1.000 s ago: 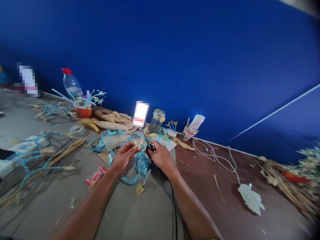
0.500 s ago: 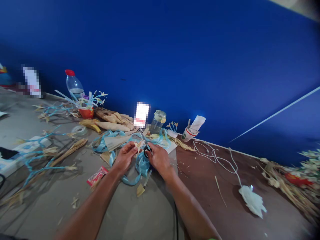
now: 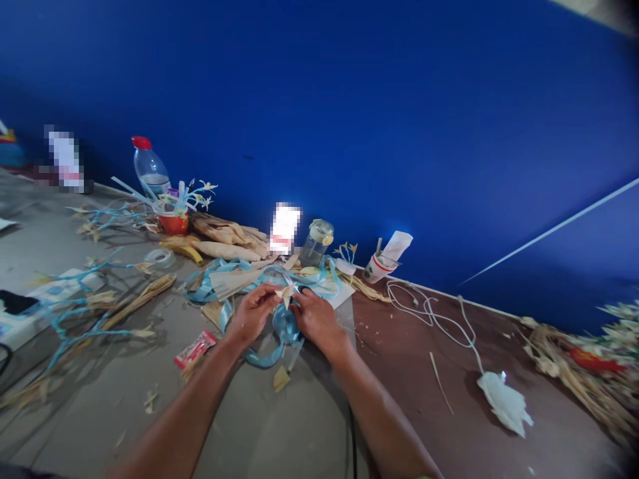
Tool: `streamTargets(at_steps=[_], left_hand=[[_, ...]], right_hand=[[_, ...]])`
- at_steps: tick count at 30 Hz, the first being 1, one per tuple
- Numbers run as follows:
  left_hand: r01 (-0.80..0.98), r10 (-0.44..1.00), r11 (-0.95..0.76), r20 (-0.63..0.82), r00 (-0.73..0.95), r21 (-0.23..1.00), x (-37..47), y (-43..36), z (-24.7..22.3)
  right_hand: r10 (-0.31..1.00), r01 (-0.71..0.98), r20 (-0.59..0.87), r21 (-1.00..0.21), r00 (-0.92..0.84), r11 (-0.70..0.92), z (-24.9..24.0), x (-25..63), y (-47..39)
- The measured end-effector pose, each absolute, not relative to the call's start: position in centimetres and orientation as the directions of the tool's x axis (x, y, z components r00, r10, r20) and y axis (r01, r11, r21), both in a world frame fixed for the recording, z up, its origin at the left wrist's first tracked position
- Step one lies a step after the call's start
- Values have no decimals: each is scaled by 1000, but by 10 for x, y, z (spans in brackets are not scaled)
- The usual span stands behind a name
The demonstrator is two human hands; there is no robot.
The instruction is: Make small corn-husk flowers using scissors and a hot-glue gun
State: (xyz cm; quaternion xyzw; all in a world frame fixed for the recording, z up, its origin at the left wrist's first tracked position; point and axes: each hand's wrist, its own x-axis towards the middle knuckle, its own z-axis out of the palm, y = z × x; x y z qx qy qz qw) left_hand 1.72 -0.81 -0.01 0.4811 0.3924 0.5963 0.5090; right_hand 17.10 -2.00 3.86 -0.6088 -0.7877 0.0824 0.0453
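Observation:
My left hand (image 3: 254,313) pinches a small pale husk piece (image 3: 285,295) between thumb and fingertips. Beside it, my right hand (image 3: 315,314) is closed around scissors (image 3: 290,279), whose dark handle is mostly hidden by the fingers and whose blades point up and left. The right fingertips are close to the husk piece; whether they touch it is unclear. Light-blue ribbon (image 3: 285,322) lies below and behind both hands. A flat beige husk (image 3: 230,283) rests on the ribbon behind my left hand.
Behind stand a glass jar (image 3: 317,243), a bright blurred phone (image 3: 285,228) and a red cup (image 3: 174,223) of blue-stemmed flowers. A red packet (image 3: 196,349) lies left of my left forearm. A white cable (image 3: 429,307) runs to the right, near a white cup (image 3: 378,267).
My right hand has turned and its fingers have moved closer to the husk piece, hiding more of the scissors' handle. The husk piece has shifted slightly right and changed its tilt.

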Motion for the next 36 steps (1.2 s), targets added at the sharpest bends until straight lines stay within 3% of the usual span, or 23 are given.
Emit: streamTargets(at_steps=[18, 21, 24, 27, 31, 36], left_hand=[[-189, 982, -190, 189, -21, 964, 18, -9, 0], [-223, 985, -172, 173, -16, 959, 19, -10, 2], [-272, 989, -143, 145, -13, 952, 20, -10, 3], [-312, 990, -134, 138, -10, 941, 20, -10, 1], [-307, 986, -150, 164, 21, 940, 21, -10, -2], [-314, 982, -169, 187, 29, 934, 21, -10, 0]], right_hand=[[949, 944, -93, -170, -302, 283, 39, 174, -20], [965, 924, 16, -285, -262, 256, 45, 174, -22], [962, 728, 236, -634, -139, 261, 52, 178, -20], [983, 350, 181, -920, -14, 175, 53, 179, -17], [998, 37, -51, -998, -38, -49, 53, 174, -17], [980, -107, -163, -979, -113, -175, 59, 167, -21]])
